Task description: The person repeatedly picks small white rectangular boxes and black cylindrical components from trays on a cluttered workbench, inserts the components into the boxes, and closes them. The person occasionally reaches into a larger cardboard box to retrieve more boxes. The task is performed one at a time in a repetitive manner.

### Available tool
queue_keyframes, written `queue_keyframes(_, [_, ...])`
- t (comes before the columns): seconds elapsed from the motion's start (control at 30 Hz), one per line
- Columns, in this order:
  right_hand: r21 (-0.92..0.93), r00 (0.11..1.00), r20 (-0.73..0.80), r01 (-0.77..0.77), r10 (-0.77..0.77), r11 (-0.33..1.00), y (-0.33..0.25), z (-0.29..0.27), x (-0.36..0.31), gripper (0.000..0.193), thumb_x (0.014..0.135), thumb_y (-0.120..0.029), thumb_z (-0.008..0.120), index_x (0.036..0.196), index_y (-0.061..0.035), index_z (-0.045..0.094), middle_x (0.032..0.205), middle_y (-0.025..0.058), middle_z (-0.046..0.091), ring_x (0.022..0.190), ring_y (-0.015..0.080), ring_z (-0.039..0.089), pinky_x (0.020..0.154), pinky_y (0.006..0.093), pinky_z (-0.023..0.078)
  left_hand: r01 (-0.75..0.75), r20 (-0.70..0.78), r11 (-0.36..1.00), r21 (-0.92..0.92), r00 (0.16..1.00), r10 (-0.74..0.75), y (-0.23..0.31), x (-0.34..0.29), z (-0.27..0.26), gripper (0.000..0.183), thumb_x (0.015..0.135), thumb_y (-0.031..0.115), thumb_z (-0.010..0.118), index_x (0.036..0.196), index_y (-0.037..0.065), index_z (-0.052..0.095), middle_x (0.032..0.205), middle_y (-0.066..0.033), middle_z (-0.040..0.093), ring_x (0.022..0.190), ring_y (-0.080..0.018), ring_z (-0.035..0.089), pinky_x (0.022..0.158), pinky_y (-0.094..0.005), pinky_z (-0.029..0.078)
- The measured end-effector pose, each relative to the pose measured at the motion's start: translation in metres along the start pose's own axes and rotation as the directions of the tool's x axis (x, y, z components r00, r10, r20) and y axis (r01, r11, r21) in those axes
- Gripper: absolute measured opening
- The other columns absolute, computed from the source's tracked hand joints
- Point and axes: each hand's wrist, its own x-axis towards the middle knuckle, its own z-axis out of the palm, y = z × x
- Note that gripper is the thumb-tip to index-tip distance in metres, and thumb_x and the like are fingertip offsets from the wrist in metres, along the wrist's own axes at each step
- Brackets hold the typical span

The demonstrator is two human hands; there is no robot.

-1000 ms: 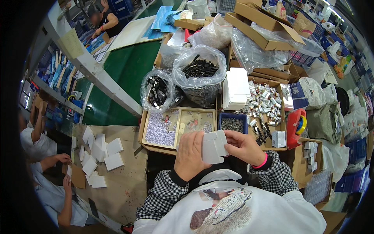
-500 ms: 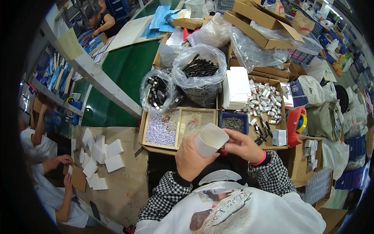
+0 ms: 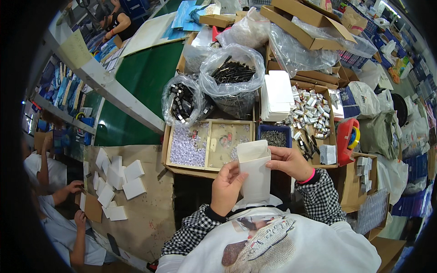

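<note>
A small white carton (image 3: pixel 256 179) stands upright between my two hands, close to my chest, its top flap raised. My left hand (image 3: pixel 226 188) grips the carton's left side, thumb across the front face. My right hand (image 3: pixel 292 164) pinches its upper right edge, thumb in front and fingers behind. Just past the carton lies a wooden tray (image 3: pixel 208 148) in two compartments, the left one full of small clear pieces. A blue bin (image 3: pixel 291 136) of small metal parts is nearest my right hand. What the carton contains is hidden.
Bags of black parts (image 3: pixel 233 75) stand behind the tray. A stack of white cards (image 3: pixel 277 98) adjoins a cardboard box of small silver-white parts (image 3: pixel 314 109). A red tape dispenser (image 3: pixel 348 141) is to the right. White boxes (image 3: pixel 134 189) lie left, beside a co-worker's hands (image 3: pixel 77 216).
The carton has turned from tilted, its opening toward me, to upright with the flap raised. My left hand has shifted to its side, and my right hand has moved to its upper edge.
</note>
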Motion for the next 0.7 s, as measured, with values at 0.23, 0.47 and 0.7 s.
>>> queue_keyframes(0.23, [0.160, 0.971, -0.161, 0.203, -0.177, 0.966, 0.028, 0.023, -0.003, 0.052, 0.083, 0.004, 0.060, 0.127, -0.0067, 0.034, 0.109, 0.0172, 0.060, 0.100, 0.0178, 0.058, 0.084, 0.0279, 0.049, -0.009, -0.002, 0.997, -0.079, 1.000, 0.009, -0.001, -0.011, -0.009, 0.045, 0.087, -0.001, 0.056, 0.128, 0.001, 0.039, 0.107, -0.0126, 0.060, 0.095, -0.0143, 0.058, 0.082, -0.0253, 0.048])
queue_keyframes(0.47, [-0.009, 0.971, -0.112, 0.209, -0.209, 0.978, 0.036, 0.027, -0.009, 0.029, 0.084, -0.001, 0.061, 0.113, 0.0010, 0.055, 0.106, 0.0079, 0.061, 0.097, 0.0117, 0.058, 0.085, 0.0247, 0.048, -0.128, 0.014, 0.987, 0.101, 0.992, 0.128, -0.005, -0.020, -0.019, 0.051, 0.085, -0.001, 0.059, 0.132, 0.006, 0.040, 0.101, -0.0092, 0.061, 0.087, -0.0088, 0.057, 0.076, -0.0228, 0.048])
queue_keyframes(0.7, [-0.088, 0.963, 0.002, 0.270, -0.271, 0.959, 0.026, 0.026, -0.002, 0.025, 0.084, -0.003, 0.062, 0.108, 0.0024, 0.058, 0.099, 0.0060, 0.062, 0.087, 0.0094, 0.058, 0.078, 0.0231, 0.049, -0.223, -0.035, 0.935, 0.275, 0.970, 0.241, 0.005, -0.020, -0.020, 0.024, 0.087, 0.006, 0.060, 0.109, 0.002, 0.054, 0.084, -0.0020, 0.060, 0.075, -0.0065, 0.055, 0.069, -0.0207, 0.046])
